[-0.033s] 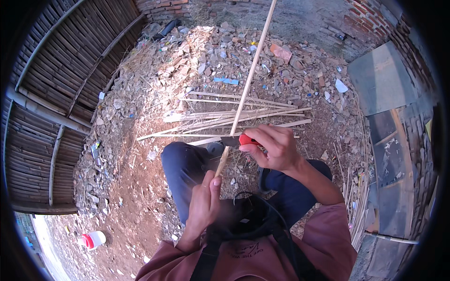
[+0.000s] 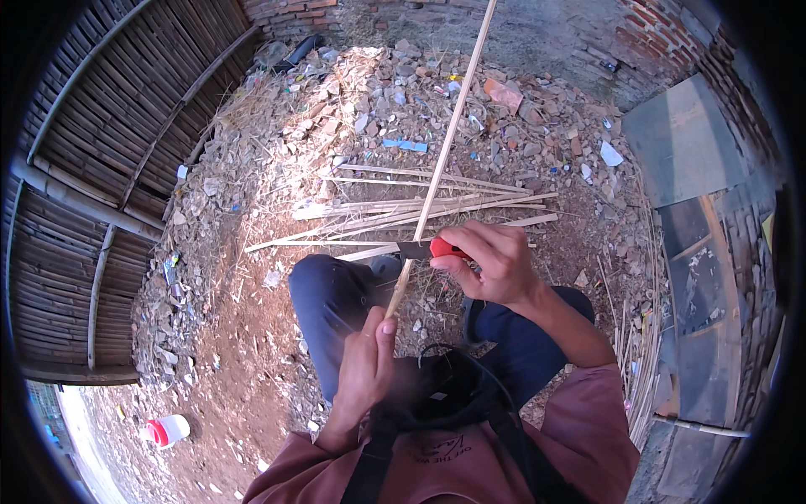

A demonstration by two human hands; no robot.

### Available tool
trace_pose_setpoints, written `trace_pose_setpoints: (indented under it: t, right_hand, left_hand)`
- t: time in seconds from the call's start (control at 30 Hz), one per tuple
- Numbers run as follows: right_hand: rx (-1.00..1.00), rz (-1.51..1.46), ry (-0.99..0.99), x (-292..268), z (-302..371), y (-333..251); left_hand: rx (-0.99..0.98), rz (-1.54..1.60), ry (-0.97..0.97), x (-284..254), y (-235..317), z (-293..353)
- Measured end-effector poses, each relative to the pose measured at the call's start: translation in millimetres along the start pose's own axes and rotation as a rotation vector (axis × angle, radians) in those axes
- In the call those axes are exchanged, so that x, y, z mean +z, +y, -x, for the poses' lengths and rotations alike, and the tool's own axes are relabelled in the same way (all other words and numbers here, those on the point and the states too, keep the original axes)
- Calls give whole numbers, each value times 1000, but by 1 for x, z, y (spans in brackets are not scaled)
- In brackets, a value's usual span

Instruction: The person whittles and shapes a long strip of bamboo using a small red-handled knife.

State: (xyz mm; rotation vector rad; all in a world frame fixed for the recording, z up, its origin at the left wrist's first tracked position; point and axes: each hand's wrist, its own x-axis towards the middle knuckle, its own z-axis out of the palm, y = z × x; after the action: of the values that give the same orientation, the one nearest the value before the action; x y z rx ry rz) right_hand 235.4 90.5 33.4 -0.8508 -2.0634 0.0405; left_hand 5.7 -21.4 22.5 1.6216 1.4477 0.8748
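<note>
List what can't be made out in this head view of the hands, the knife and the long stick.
- Stick: far end cut off by the top edge; near end hidden in the left hand.
- Knife: handle mostly covered by the right hand; blade edge too small to judge.
- White bottle: too small and near the rim for detail.

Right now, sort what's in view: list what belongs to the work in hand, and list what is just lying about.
In use:
left hand gripping the long bamboo strip
right hand holding the red-handled knife against it
cut bamboo strips piled ahead

Lying about:
rubble heap
white and red jug
blue scrap
grey slab
</note>
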Motion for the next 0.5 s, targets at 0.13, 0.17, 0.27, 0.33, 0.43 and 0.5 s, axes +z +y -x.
trace_pose_setpoints:
  t: [0.13,0.17,0.27,0.33,0.43,0.5]
  right_hand:
    - [-24,5,-4,2,-2,0]
    - [-27,9,-3,2,-3,0]
    - [-30,16,-10,1,-3,0]
    - [-27,18,-17,1,-2,0]
    - [-29,28,-7,3,-2,1]
    - [-31,36,-3,2,-2,1]
  left_hand:
    - [-28,-16,-13,-2,-2,2]
    - [-25,-18,-13,-2,-2,2]
    - [-17,-23,-12,-3,-3,3]
    - [-11,-25,-13,-3,-3,3]
    - [-7,-19,-4,-3,-5,4]
    - [-6,-27,-7,-3,-6,4]
